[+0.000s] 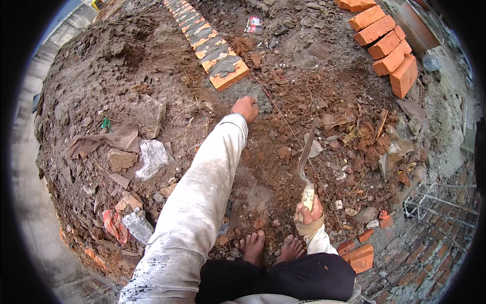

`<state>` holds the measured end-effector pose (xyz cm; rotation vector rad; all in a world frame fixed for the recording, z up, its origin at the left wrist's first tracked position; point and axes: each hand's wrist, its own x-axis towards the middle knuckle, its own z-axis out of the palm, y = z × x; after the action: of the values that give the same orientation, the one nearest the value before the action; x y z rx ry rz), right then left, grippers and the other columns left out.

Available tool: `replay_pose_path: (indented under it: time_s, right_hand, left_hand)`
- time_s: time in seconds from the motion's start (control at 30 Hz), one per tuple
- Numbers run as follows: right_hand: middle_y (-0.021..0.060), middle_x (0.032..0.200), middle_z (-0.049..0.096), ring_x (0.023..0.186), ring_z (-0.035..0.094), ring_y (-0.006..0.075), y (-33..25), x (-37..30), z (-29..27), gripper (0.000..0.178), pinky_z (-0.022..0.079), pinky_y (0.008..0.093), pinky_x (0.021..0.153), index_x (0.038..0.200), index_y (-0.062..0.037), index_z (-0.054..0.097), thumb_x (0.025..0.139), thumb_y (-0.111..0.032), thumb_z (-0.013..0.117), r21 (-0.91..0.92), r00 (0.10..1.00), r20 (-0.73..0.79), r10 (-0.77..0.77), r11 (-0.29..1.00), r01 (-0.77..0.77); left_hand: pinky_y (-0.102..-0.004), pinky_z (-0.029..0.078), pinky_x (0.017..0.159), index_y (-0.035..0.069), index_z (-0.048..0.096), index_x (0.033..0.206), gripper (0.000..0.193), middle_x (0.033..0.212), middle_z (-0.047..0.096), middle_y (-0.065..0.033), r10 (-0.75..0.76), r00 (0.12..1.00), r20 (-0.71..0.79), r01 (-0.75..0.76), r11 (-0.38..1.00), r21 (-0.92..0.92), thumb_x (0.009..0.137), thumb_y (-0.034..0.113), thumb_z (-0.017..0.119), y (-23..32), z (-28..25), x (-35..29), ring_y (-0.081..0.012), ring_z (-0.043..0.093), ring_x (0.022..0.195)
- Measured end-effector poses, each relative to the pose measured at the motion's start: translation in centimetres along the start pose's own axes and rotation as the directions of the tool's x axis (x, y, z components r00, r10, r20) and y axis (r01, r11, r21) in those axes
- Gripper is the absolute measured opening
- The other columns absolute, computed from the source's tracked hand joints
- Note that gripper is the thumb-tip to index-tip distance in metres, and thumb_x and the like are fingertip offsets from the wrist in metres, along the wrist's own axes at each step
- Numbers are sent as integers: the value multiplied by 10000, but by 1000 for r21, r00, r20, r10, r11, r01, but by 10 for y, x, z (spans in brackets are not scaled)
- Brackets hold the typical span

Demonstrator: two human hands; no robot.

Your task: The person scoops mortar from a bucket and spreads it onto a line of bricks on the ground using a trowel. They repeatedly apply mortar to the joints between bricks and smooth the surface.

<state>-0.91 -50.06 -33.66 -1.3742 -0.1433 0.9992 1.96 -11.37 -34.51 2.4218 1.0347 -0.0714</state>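
Note:
My left arm stretches forward, and my left hand (246,108) is low over a patch of wet grey mortar (230,96) on the soil. Its fingers look curled together, and anything inside them is hidden. Just beyond is the near end of a row of orange bricks (230,77) topped with uneven grey mortar. Close to my body, my right hand (310,215) is closed around the pale handle of a trowel (306,158). The trowel's narrow, dirty blade points away from me, above the ground.
A taut string (291,130) runs from the brick row toward my right side. Stacked loose bricks (385,43) lie at the far right, more bricks (360,258) near my right knee. My bare feet (253,247) stand on rubble. Metal bars (440,202) stick out at right.

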Motion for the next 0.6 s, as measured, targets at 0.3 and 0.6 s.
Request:
replay_pose_path:
  time_s: [0.3, 0.6]
  right_hand:
    - [39, 649, 530, 492, 520, 115, -9, 1, -13, 391, 427, 250, 477, 1076, 22, 449, 833, -264, 559, -348, 994, 36, 107, 933, -88]
    - [35, 643, 527, 486, 513, 108, 3, 8, -15, 403, 425, 252, 465, 1072, 15, 450, 820, -271, 582, -271, 992, 15, 126, 955, -117]
  left_hand:
    - [-420, 295, 1030, 62, 479, 1231, 467, 1277, 469, -123, 46, 912, -407, 19, 988, 155, 780, 182, 487, -3, 63, 47, -313, 396, 1206]
    - [-447, 148, 1107, 82, 432, 1293, 544, 1399, 355, -85, 189, 980, -60, -174, 964, 200, 785, 270, 476, -18, 52, 77, -282, 230, 1342]
